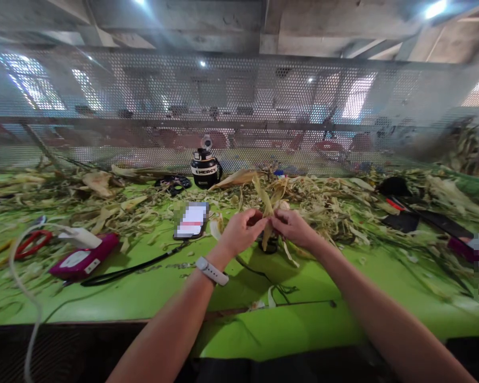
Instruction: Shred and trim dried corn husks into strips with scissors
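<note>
Both hands meet over the middle of the green table point(239, 282), pinching strips of dried corn husk point(266, 202) between the fingertips. My left hand point(243, 230) comes in from the left, thumb and fingers closed on the husk; a white watch sits on that wrist. My right hand point(293, 226) is closed on the same husk from the other side. Husk ends stick up above the fingers and hang below them. A small dark round object, partly hidden, lies under the hands. Pale husk shows behind the right fingers.
Loose husk scraps point(327, 199) cover the table's back. A phone point(191, 219) lies left of my hands, near a black bottle point(205, 169). At left are a purple power bank point(83, 258) with a white plug and cable, and red-handled scissors point(34, 243). A perforated screen point(239, 106) stands behind.
</note>
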Demonstrator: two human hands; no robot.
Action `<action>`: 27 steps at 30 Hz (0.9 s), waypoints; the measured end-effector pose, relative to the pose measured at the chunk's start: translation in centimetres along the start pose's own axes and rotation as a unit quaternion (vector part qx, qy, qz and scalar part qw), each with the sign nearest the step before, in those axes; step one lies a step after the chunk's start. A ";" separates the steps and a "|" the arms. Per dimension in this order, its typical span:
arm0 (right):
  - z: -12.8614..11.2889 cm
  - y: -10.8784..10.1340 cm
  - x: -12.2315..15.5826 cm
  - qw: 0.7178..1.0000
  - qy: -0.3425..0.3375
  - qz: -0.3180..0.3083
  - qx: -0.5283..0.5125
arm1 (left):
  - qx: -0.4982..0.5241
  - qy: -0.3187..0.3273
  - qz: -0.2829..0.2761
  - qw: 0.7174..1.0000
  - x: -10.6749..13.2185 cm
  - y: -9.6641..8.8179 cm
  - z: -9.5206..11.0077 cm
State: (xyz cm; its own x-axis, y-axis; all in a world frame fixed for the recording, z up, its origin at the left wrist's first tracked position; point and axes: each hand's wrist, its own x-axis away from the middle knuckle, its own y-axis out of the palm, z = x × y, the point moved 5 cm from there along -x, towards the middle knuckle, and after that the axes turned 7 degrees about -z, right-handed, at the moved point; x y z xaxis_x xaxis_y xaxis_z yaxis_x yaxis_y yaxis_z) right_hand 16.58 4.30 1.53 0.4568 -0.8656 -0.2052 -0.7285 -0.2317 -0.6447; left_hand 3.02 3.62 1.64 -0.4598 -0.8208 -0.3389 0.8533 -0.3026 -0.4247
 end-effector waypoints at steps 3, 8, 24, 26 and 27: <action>0.1 0.3 0.0 0.999 0.029 -0.014 -0.038 | 0.068 -0.023 0.015 0.997 -0.4 0.1 -0.7; -0.1 0.1 -0.1 1.000 0.020 -0.006 -0.010 | 0.205 -0.052 0.030 0.977 -0.4 0.7 -1.3; 0.5 -1.6 -0.3 0.991 0.038 0.100 0.079 | 0.301 -0.015 0.074 0.951 0.0 0.5 -1.2; 0.5 -1.4 -0.3 0.994 0.047 0.083 0.059 | 0.342 -0.023 0.069 0.937 0.0 0.6 -1.5; 0.5 -1.3 -0.3 0.994 0.050 0.083 0.053 | 0.356 -0.026 0.072 0.931 0.0 0.6 -1.5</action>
State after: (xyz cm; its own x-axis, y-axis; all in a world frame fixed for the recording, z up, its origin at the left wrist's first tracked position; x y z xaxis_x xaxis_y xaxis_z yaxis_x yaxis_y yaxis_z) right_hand 17.64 5.10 2.00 0.2778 -0.9293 -0.2435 -0.7288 -0.0388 -0.6836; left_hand 3.14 4.18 0.11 -0.3311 -0.8946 -0.3002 0.8605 -0.4168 0.2929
